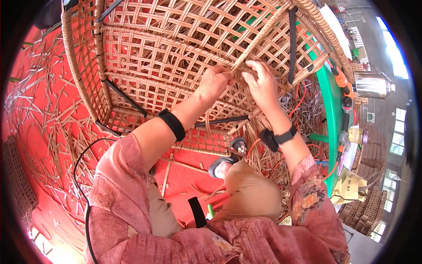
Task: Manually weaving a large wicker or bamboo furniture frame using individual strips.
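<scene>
A large tan wicker frame (pixel 162 48) of openwork weave fills the upper part of the head view, tilted in front of me. My left hand (pixel 215 82) is closed in a pinch at the joint where a wrapped wicker bar (pixel 261 36) meets a cross rib. Its fingertips hide most of what they pinch, which looks like a thin wicker strand. Just right of that joint, my right hand (pixel 263 88) has its fingers bent and apart, close to the bar. Nothing shows between its thumb and forefinger. A loose strand hangs below my left hand.
Wicker offcuts (pixel 57 136) litter the red floor (pixel 189 176). A green table edge (pixel 332 132) stands at right, bearing orange-and-grey power tools (pixel 345 83) and a metal flask (pixel 373 85). A black cable (pixel 79 163) runs along my left side. Stacked woven pieces (pixel 367 207) stand farther right.
</scene>
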A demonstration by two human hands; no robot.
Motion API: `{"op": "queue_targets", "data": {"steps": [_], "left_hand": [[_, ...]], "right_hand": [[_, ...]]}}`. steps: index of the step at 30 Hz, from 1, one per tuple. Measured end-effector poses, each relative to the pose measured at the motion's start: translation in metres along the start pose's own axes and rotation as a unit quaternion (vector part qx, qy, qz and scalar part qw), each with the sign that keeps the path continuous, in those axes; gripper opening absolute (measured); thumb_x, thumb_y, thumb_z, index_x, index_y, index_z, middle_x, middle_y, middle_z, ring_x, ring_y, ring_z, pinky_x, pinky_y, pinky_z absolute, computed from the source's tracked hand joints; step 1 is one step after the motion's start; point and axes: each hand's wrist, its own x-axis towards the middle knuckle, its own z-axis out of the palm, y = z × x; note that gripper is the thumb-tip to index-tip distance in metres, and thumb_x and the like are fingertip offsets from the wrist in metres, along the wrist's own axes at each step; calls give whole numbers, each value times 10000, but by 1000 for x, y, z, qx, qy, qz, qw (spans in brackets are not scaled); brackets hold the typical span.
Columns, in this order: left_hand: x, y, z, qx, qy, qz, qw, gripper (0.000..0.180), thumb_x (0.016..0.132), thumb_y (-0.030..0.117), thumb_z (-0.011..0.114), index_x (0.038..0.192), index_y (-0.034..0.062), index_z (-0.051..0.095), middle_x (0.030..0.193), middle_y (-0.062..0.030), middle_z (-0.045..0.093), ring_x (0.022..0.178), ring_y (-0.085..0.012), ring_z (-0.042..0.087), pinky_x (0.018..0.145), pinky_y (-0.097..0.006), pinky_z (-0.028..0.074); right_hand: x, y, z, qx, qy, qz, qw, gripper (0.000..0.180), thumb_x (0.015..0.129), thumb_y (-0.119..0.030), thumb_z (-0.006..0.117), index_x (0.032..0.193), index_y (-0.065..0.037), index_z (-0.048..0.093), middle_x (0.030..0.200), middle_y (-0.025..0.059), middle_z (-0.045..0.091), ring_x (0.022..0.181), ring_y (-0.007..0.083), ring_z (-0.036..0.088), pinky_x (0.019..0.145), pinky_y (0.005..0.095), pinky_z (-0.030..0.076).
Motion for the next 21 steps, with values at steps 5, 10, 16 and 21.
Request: {"op": "queue_targets", "data": {"steps": [5, 10, 16, 21], "left_hand": [[-9, 2, 11, 27, 90, 39, 995, 148, 889, 148, 574, 928, 7, 598, 692, -11, 583, 600, -80, 507, 545, -216, 399], [-10, -4, 12, 4, 65, 21, 998, 352, 916, 163, 567, 1221, -15, 551, 723, -16, 592, 650, -74, 517, 561, -230, 398], [-19, -32, 43, -93, 69, 101, 988, 407, 959, 120, 518, 1343, 1, 455, 687, -6, 567, 570, -66, 480, 492, -217, 378], [-26, -34, 39, -53, 100, 75, 991, 407, 934, 69, 496, 1324, -11, 411, 717, -36, 577, 646, -95, 539, 578, -248, 439]], "right_hand": [[22, -4, 5, -77, -92, -13, 993, 244, 810, -238, 672, 966, -52, 653, 869, 159, 661, 850, 341, 617, 789, 428, 472], [26, 6, 5, 31, -170, 86, 981, 295, 847, -218, 591, 1052, -7, 611, 949, 198, 675, 937, 343, 635, 858, 409, 474], [23, 21, 12, 243, -139, 206, 938, 394, 875, -368, 618, 1035, -10, 658, 904, 142, 680, 854, 219, 642, 791, 344, 486], [27, -24, 33, 83, -110, 284, 949, 412, 858, -438, 658, 918, -34, 710, 665, 101, 653, 590, 205, 615, 572, 353, 488]]}}
